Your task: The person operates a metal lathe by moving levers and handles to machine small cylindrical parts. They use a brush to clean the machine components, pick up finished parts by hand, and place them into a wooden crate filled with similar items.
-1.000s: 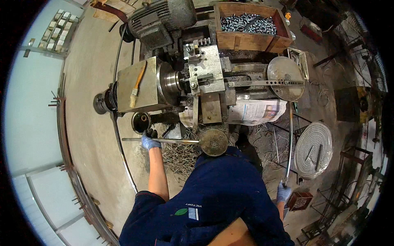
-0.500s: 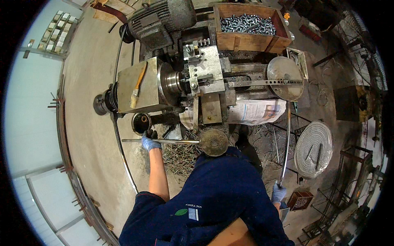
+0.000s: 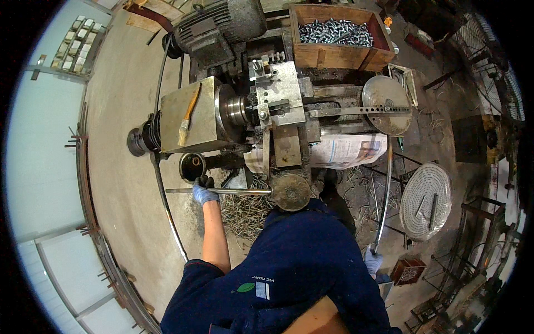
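Observation:
My left hand (image 3: 204,191), in a blue and black glove, is closed around a metal lever bar (image 3: 245,192). The bar runs level from a round disc (image 3: 291,192) on the lathe-like machine, close to my waist. At the lower right, my gloved right hand (image 3: 373,261) grips the lower end of a long metal lever (image 3: 383,206), which hangs from under a round plate (image 3: 386,106). The tool block (image 3: 278,89) sits beside the steel chuck (image 3: 236,110). A brush (image 3: 189,119) with a wooden handle lies on the headstock cover (image 3: 172,106).
A wooden box (image 3: 320,58) of short metal pieces stands behind the machine, beside a motor (image 3: 222,33). Newspaper (image 3: 350,151) covers part of the bed. Metal scraps (image 3: 245,214) lie on the floor near my legs. A perforated round disc (image 3: 425,201) stands at right.
My right hand has shifted slightly left, and the lower end of its lever has swung left with it. My left hand keeps its hold almost unmoved.

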`<state>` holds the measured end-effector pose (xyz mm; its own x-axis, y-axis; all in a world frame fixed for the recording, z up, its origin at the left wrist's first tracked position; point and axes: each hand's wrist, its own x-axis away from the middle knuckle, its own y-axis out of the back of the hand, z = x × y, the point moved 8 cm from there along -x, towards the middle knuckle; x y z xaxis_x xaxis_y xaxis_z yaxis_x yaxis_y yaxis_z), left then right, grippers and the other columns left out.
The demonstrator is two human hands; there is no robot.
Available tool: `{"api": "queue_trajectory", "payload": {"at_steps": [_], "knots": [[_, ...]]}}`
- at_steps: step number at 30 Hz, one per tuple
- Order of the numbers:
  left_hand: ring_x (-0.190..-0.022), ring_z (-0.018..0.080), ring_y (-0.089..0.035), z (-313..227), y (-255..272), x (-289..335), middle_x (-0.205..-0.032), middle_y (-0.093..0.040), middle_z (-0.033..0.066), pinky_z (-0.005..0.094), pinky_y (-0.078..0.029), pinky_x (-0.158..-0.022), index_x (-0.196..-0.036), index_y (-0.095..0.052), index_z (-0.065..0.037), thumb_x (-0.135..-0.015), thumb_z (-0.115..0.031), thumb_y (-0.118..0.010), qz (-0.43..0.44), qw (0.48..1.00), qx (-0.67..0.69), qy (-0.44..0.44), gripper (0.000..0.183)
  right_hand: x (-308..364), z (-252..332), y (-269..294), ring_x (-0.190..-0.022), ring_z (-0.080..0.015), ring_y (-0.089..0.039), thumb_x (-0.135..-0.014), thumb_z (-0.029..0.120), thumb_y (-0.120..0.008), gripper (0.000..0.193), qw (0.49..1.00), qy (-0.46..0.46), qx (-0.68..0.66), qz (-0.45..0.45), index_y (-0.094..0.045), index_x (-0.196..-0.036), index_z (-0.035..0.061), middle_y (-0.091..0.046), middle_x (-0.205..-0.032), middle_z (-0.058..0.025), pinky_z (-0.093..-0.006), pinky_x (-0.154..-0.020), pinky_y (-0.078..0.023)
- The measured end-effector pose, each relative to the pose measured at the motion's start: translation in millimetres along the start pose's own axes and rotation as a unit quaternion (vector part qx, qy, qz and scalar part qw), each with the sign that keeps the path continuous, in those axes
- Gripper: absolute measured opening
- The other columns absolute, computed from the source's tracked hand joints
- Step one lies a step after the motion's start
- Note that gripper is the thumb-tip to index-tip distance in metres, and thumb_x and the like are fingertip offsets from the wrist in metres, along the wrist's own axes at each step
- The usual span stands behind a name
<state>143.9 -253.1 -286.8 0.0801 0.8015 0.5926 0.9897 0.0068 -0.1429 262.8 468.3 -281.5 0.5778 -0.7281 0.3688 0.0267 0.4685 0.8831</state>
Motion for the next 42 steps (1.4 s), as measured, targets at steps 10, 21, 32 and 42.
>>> {"api": "queue_trajectory", "payload": {"at_steps": [10,21,32,42], "knots": [[-0.051,0.0174,-0.049,-1,-5,5,-0.066,-0.055,0.0048,0.0290,-0.045,-0.051,-0.080,-0.051,-0.006,-0.084,-0.019,-0.046,0.011,1.000,0.019,-0.004,0.015,14,9,-16,-0.047,-0.0176,-0.042,-0.071,0.033,-0.066,0.038,0.997,0.002,-0.035,0.068,-0.055,-0.062,-0.0022,-0.051,-0.051,-0.0079,-0.0347,-0.050,-0.038],[-0.046,0.0172,-0.046,5,-2,-18,-0.062,-0.053,0.0046,0.0282,-0.044,-0.048,-0.076,-0.050,-0.005,-0.083,-0.018,-0.046,0.070,0.997,0.035,0.020,0.015,30,13,-21,-0.048,-0.0148,-0.044,-0.073,0.030,-0.066,0.034,0.994,-0.064,-0.014,0.084,-0.055,-0.061,-0.0001,-0.052,-0.054,-0.0061,-0.0323,-0.049,-0.038],[-0.056,0.0195,-0.052,4,3,-10,-0.069,-0.056,0.0048,0.0309,-0.047,-0.056,-0.080,-0.052,-0.005,-0.084,-0.020,-0.046,0.017,1.000,0.013,0.007,0.017,24,-46,-83,-0.048,-0.0161,-0.040,-0.075,0.031,-0.064,0.036,0.925,-0.109,-0.339,0.136,-0.051,-0.059,0.0014,-0.049,-0.051,-0.0057,-0.0345,-0.049,-0.035],[-0.071,0.0229,-0.056,2,3,-9,-0.087,-0.060,0.0094,0.0347,-0.048,-0.068,-0.101,-0.052,-0.004,-0.085,-0.021,-0.043,0.013,1.000,-0.012,0.001,0.025,18,-80,-114,-0.050,-0.0194,-0.041,-0.074,0.032,-0.065,0.041,0.888,-0.115,-0.441,0.071,-0.048,-0.056,0.0004,-0.051,-0.053,-0.0078,-0.0356,-0.052,-0.037]]}}
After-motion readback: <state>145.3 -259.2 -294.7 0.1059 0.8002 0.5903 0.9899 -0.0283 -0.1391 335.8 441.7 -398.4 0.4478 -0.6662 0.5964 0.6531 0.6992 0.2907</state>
